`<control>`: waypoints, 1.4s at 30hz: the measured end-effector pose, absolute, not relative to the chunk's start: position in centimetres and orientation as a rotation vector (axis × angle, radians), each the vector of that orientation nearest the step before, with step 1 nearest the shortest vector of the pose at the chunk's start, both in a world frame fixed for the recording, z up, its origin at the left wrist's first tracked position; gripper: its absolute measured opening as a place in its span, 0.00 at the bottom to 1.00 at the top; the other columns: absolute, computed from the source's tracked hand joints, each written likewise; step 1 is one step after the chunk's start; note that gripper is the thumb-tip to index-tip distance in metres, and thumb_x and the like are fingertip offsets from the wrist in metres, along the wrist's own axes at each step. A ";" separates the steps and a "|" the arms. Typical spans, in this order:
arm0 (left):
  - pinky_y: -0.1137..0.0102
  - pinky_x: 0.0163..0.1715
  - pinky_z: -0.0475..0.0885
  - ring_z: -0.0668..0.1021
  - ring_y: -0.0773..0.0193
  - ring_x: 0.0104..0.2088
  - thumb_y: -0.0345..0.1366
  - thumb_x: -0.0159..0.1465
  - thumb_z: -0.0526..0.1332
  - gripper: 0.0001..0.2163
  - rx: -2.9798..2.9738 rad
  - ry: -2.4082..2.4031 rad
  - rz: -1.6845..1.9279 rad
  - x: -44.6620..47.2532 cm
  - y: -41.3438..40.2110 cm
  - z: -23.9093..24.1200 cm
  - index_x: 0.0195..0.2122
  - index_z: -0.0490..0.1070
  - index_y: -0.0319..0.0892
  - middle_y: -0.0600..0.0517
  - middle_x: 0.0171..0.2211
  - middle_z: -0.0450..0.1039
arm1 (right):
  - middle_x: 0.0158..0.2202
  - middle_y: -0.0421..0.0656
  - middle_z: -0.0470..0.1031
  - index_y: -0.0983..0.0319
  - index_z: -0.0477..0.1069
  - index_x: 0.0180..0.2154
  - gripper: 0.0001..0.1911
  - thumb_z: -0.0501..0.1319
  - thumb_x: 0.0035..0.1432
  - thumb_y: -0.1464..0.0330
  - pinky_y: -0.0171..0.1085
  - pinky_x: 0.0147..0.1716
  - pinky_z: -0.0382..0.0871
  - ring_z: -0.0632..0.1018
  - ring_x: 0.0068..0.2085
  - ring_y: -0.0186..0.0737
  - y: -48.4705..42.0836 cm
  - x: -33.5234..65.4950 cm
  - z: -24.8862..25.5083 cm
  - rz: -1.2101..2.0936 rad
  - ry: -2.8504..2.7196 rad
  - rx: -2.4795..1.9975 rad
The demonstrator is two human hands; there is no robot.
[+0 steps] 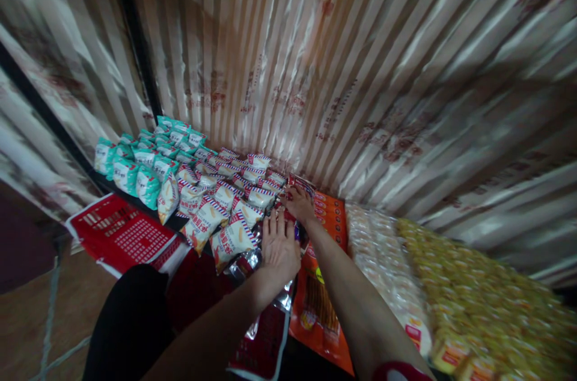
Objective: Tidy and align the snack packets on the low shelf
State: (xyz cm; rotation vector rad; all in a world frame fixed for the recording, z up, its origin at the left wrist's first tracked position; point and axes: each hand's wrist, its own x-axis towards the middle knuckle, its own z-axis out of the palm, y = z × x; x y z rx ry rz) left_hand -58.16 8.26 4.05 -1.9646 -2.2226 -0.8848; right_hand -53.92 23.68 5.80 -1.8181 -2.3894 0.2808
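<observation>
My left hand (280,247) lies palm down with its fingers stretched out over dark, shiny packets (244,264). Just beyond it, my right hand (298,205) rests on dark red packets (301,184), its fingers apart and slightly bent. The packets under both hands are mostly hidden. To the left of my hands stand rows of small white snack bags (234,243) with red lettering and striped tops. An orange snack package (331,213) lies beside my right forearm, which covers part of it.
Teal snack bags (146,185) fill the far left. A red plastic bag (121,231) hangs over the front edge above the tiled floor (74,303). Clear-wrapped pale packs (383,255) and yellow packs (487,297) lie on the right. A patterned curtain (293,68) hangs behind everything.
</observation>
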 end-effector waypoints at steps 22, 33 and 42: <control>0.50 0.60 0.53 0.44 0.45 0.65 0.44 0.63 0.51 0.28 -2.057 -2.171 -0.938 -58.7 3.0 2.4 0.63 0.51 0.37 0.38 0.66 0.41 | 0.65 0.41 0.49 0.48 0.49 0.62 0.34 0.53 0.55 0.53 0.53 0.58 0.50 0.55 0.63 0.55 24.4 -53.8 4.9 0.326 -2.418 -1.839; 0.50 0.60 0.53 0.42 0.47 0.66 0.34 0.63 0.51 0.25 -2.145 -2.035 -0.905 -58.2 2.8 2.8 0.61 0.54 0.33 0.36 0.65 0.44 | 0.66 0.45 0.48 0.56 0.43 0.64 0.40 0.53 0.54 0.52 0.52 0.60 0.47 0.51 0.65 0.54 24.4 -54.2 4.9 0.325 -2.423 -1.867; 0.47 0.57 0.59 0.48 0.46 0.65 0.28 0.64 0.50 0.23 -1.709 -1.996 -1.089 -65.3 -1.7 0.2 0.60 0.52 0.40 0.37 0.65 0.45 | 0.66 0.43 0.48 0.55 0.45 0.64 0.38 0.53 0.54 0.52 0.53 0.59 0.49 0.53 0.64 0.55 24.2 -54.2 5.0 0.315 -2.432 -1.844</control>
